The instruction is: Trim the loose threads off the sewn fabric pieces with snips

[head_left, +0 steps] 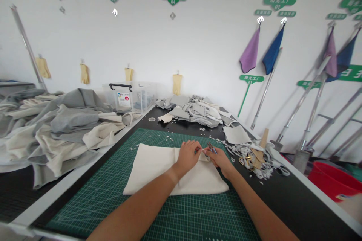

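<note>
A flat piece of cream fabric (172, 171) lies on a green cutting mat (85, 196), with one top corner folded or raised near my hands. My left hand (187, 157) pinches that raised corner between finger and thumb. My right hand (219, 160) is shut on small blue-handled snips (212, 148), whose tips reach towards the pinched corner. The two hands nearly meet there. My fingers hide part of the corner, and I cannot tell if the blades touch the cloth.
Cream and grey fabric (62, 128) is heaped at the left. A transparent plastic box (126, 97) stands behind it. Fabric offcuts (195, 111) lie on the black table (283, 184) ahead, and scraps with scissors (254, 162) lie to the right. A red bucket (333, 179) stands beyond the table edge.
</note>
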Motion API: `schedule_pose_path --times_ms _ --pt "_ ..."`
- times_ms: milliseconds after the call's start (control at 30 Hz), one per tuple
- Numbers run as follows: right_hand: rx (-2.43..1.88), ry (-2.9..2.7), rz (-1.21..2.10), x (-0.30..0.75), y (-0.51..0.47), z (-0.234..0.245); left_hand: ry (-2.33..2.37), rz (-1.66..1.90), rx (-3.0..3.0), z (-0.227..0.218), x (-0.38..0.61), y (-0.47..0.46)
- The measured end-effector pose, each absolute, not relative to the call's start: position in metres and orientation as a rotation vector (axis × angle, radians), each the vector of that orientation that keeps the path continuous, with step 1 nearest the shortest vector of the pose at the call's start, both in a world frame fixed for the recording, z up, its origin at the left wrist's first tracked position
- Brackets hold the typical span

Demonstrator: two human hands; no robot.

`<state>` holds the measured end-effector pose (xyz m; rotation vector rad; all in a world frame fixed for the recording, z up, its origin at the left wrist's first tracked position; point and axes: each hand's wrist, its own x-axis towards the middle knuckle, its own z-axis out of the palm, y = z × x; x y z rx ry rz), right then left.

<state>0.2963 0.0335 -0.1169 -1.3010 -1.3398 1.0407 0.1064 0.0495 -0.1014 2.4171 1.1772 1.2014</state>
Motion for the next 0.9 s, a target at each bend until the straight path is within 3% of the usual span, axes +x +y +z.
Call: schedule_pose_path --times_ms 900 --pt "-1.295 -1.349 1.092 0.2971 0.0341 -0.1187 1.142 1.153 2.464 -0.1037 0.1069 0.0487"
